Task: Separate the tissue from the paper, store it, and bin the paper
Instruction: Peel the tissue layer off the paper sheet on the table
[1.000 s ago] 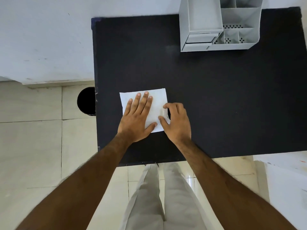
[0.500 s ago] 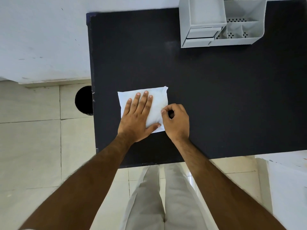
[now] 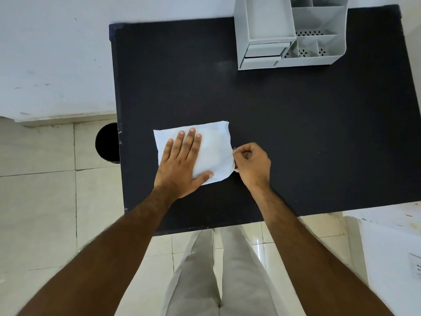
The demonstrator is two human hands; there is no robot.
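Down at the left, beside the table's left edge, a round black bin sits on the floor. On the black table the left hand lies flat, fingers spread, pressing the white paper at the near-left. At its right edge the right hand is curled, fingertips pinching that edge, while a grey organizer stands far right.

Black table. Pale tiled floor beside and below it. White wall behind. Light trousers at the table's near edge.
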